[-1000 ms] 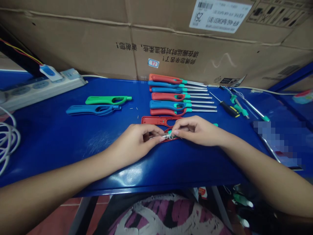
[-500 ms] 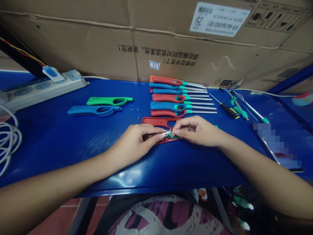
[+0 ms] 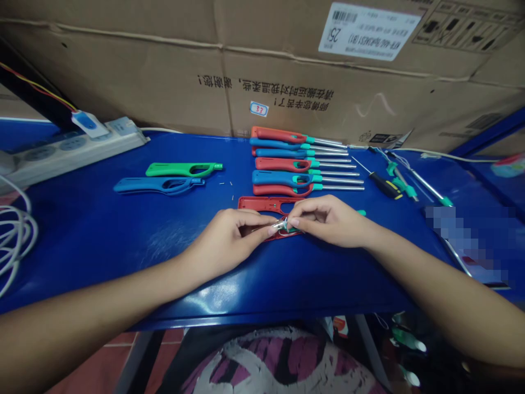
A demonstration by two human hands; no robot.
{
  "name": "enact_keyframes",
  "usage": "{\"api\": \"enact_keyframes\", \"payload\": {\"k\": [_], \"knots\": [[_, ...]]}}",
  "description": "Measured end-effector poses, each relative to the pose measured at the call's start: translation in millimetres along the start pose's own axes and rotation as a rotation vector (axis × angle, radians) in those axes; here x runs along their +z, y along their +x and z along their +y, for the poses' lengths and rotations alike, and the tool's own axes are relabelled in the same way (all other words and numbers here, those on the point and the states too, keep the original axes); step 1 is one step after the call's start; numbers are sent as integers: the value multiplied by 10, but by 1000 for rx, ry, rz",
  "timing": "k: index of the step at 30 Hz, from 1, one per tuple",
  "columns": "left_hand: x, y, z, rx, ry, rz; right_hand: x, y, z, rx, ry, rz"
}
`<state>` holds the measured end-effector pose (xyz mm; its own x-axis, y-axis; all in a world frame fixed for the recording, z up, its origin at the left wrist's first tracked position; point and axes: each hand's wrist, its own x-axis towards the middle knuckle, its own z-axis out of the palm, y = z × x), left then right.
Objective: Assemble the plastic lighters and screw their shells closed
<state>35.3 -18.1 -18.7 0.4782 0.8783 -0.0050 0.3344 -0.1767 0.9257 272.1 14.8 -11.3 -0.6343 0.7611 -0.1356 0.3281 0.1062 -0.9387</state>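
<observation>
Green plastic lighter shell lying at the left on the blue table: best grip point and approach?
Grip the green plastic lighter shell across its thick solid left end, coming from above. It lies flat lengthwise; the open trigger loop and thin nose sit at its right. The blue plastic shell lies close in front, so pinch carefully.

My feed is dim and bluish; soft glare sits on the tabletop (image 3: 213,290) near its front edge. Its right end is pixelated, and wide-angle distortion bends everything toward the frame edges.
</observation>
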Motion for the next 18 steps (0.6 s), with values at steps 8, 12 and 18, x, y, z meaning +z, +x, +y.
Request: {"api": "enact_keyframes", "payload": {"k": [8, 12, 18], "knots": [[26, -6, -8, 20, -30, 7, 13, 3, 12, -30, -29, 14], [32, -7, 37, -5, 25, 49, -15, -2, -18, -48, -41, 2], [37, -21, 48, -41, 103, 97, -48, -3, -82, 37, 18, 23]]}}
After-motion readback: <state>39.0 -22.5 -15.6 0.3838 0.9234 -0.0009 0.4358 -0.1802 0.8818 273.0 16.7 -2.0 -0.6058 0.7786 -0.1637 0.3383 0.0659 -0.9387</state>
